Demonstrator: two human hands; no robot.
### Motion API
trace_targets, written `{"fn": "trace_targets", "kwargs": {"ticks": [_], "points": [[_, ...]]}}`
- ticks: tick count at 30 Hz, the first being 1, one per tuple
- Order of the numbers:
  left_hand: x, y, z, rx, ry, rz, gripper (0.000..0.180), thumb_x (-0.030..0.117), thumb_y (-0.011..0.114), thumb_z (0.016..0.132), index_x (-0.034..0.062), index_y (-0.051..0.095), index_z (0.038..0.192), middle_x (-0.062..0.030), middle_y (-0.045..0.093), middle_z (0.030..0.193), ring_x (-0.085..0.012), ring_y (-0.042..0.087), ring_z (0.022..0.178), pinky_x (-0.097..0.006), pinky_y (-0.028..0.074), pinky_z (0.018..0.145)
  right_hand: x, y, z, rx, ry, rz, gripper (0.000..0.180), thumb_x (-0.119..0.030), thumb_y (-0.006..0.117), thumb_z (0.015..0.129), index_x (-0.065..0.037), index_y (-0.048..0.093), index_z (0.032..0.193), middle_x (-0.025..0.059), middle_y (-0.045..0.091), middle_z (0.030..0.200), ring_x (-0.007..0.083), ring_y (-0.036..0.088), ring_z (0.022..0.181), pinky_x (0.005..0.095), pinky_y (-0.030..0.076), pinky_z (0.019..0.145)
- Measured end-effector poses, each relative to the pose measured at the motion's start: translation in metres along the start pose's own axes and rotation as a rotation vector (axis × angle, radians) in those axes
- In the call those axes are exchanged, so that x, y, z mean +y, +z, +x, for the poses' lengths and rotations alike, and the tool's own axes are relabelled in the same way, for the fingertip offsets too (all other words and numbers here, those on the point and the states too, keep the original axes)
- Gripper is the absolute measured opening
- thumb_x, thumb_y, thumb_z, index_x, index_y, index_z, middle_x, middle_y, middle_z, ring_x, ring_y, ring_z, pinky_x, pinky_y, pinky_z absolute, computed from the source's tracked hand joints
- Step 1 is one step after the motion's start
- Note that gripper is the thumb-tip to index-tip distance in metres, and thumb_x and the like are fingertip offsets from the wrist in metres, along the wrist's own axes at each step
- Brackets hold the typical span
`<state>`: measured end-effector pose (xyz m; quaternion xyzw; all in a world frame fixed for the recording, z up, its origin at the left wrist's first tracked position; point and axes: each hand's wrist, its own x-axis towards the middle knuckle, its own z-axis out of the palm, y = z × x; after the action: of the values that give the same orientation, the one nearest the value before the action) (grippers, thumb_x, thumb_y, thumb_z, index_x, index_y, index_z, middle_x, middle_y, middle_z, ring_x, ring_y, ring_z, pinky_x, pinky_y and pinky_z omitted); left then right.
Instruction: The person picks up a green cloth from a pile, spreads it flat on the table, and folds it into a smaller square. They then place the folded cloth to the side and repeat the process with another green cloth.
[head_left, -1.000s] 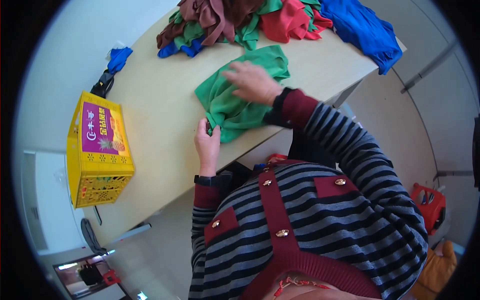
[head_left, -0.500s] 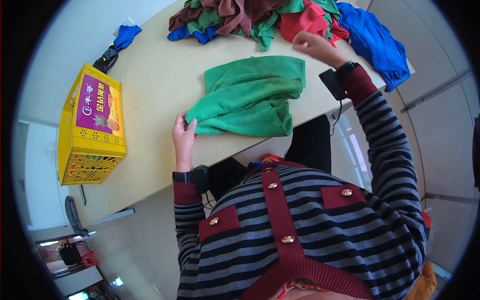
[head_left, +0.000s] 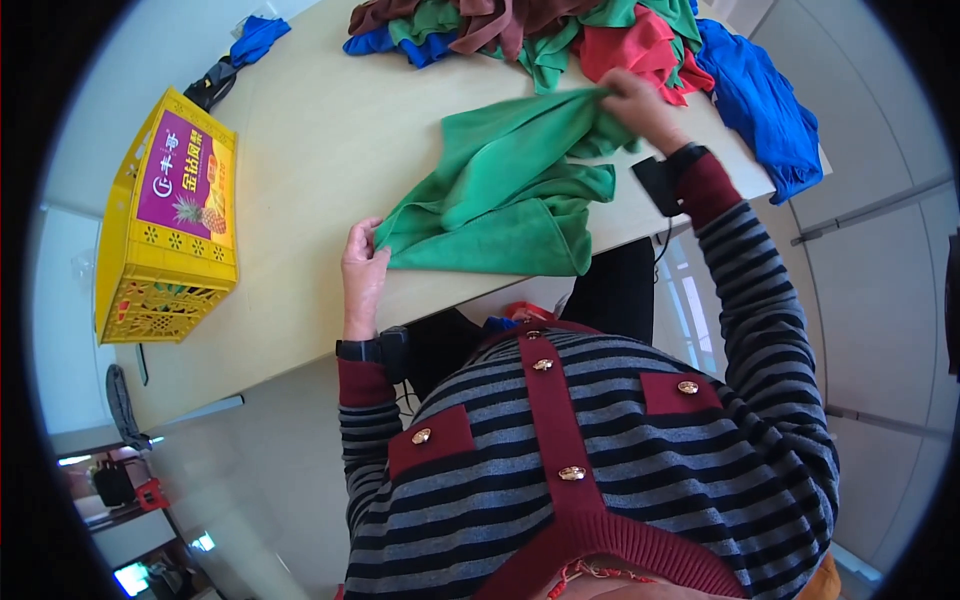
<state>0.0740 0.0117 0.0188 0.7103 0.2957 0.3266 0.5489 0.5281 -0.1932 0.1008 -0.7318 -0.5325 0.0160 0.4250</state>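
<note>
1 cloth (head_left: 500, 225) lay on the table (head_left: 310, 170) near its front edge, with the left hand (head_left: 363, 265) at its near left corner and the right hand (head_left: 640, 108) at its far right. Behind it sat a heap of cloths (head_left: 500, 28); just right of that, a cloth bundle (head_left: 758, 105). Left, well apart, stood a slotted crate (head_left: 170, 235), with 1 rag (head_left: 260, 40) behind it.

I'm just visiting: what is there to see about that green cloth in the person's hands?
The green cloth looks like soft, plain fabric, with no pattern visible. It lies rumpled in loose folds on the pale table, close to the person's side. The left hand pinches its lower-left corner; the right hand grips its upper-right part, which seems raised off the tabletop.
</note>
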Motion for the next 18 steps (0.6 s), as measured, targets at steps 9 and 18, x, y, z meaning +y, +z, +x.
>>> {"fn": "trace_targets", "kwargs": {"ticks": [9, 18], "points": [[-0.018, -0.006, 0.012, 0.179, 0.003, 0.008, 0.029, -0.003, 0.062, 0.091, -0.0011, 0.060, 0.120, -0.0011, 0.063, 0.097, -0.0069, 0.057, 0.088, -0.023, 0.047, 0.079, 0.066, -0.147, 0.000, 0.472, 0.232, -0.258, 0.018, -0.017, 0.070, 0.088, -0.007, 0.070, 0.103, 0.0037, 0.067, 0.086, 0.0168, 0.064, 0.079, 0.0293, 0.053, 0.072], [-0.012, -0.010, 0.017, 0.305, 0.030, 0.069, 0.013, 0.006, 0.063, 0.096, -0.0025, 0.064, 0.106, 0.0030, 0.059, 0.090, -0.0050, 0.050, 0.081, -0.022, 0.044, 0.072, -0.067, 0.013, -0.046, -0.292, -0.075, -0.118, 0.038, -0.020, 0.070, 0.091, -0.008, 0.061, 0.126, 0.0137, 0.066, 0.118, 0.0310, 0.064, 0.105, 0.0396, 0.053, 0.090]]}}
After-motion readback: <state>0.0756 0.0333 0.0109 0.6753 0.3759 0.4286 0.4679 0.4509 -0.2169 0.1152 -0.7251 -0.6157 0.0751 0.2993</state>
